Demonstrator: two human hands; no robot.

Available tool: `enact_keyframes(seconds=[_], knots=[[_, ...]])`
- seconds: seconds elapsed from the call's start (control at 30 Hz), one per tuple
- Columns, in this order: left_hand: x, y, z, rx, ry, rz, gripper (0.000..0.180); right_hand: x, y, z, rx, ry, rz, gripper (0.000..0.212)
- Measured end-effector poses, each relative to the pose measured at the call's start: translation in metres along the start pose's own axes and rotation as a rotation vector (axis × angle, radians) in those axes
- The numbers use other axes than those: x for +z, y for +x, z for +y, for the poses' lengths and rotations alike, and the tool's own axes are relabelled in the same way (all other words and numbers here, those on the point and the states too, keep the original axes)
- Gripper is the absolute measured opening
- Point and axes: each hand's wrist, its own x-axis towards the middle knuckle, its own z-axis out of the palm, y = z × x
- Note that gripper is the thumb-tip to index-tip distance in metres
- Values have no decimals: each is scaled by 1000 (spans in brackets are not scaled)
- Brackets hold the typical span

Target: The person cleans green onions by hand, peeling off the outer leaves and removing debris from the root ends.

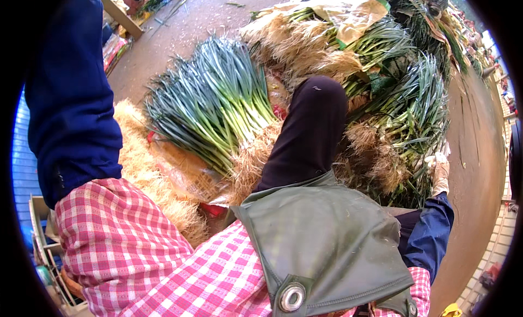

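Observation:
My right hand [439, 177], in a pale glove, is at the right edge of a heap of green onions [417, 113]. Its fingers look closed around some stems there, though they show small and partly hidden. My left arm [73, 99], in a dark blue sleeve, reaches up past the top left, and its hand is out of the picture. In front of me, left of my dark-trousered knee, a neat bunch of green onions [223, 93] lies fanned out. Its leaves point away and its stringy roots [253, 159] point toward me.
More green onions [297, 36] with tan roots are piled beyond my knee, partly under a pale sack [354, 14]. Loose root trimmings [147, 164] cover the ground at left beside a plastic sack [185, 172]. A dark green apron [321, 230] drapes my lap.

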Motion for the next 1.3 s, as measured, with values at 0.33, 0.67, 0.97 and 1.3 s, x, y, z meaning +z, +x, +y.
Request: enact_keyframes(seconds=[0.33, 0.67, 0.97, 1.3], knots=[[158, -210, 81, 78, -469, -378, 58, 5, -11, 18, 201, -121, -139, 29], [205, -380, 234, -452, -501, -764, 76, 19, -30, 21, 308, -239, -227, 31], [200, -409, 197, -938, -640, -268, 49, 51, -30, -6, 246, -322, -403, 24], [212, -435, 233, -1644, -369, -98, 24, 45, -44, 9, 327, -207, -415, 22]])
